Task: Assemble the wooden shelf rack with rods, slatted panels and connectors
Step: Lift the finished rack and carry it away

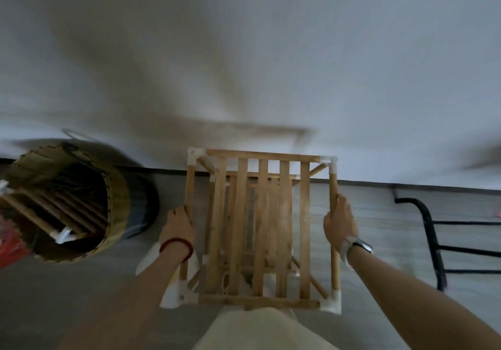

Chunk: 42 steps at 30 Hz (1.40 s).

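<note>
I grip the rack (260,230) by its side rods, left hand (177,226) and right hand (340,221) curled round them. It looks assembled; next I judge it needs setting down beside the basket (67,203).

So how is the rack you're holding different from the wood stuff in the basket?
The rack is built, with white connectors at its corners; the basket parts lie loose and tilted. The left hand and right hand grip the rack's side rods; nothing touches the basket parts. Both are pale wood with white connectors.
</note>
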{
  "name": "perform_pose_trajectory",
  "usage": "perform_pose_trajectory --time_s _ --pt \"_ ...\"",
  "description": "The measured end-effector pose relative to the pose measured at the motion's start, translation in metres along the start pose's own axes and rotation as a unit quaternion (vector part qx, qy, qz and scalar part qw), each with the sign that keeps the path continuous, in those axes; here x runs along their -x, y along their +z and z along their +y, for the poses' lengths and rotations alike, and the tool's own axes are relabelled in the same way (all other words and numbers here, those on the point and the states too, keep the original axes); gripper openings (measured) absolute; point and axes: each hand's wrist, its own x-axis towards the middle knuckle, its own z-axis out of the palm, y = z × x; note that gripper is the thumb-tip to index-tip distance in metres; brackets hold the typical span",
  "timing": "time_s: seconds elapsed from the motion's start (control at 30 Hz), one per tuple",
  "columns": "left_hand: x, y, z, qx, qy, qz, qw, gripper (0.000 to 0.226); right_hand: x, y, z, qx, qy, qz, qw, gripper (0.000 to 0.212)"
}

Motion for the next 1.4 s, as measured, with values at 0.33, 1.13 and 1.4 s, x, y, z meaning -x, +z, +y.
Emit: perform_pose_trajectory --time_s 0.33,1.13,1.4 --pt "-0.081 0.058 0.026 -0.005 -0.019 0.003 1.0 0.02 -0.086 0.044 0.012 0.022 0.007 -0.001 1.0 0.041" --pt "-0.113 0.056 0.046 -0.045 0.042 0.031 0.998 0.012 -0.121 0.044 0.013 -0.029 0.01 0.009 0.999 0.06" --pt "-0.1 0.056 0.041 -0.054 0.043 0.024 0.997 0.024 -0.108 0.05 0.014 -0.013 -0.007 0.013 1.0 0.061"
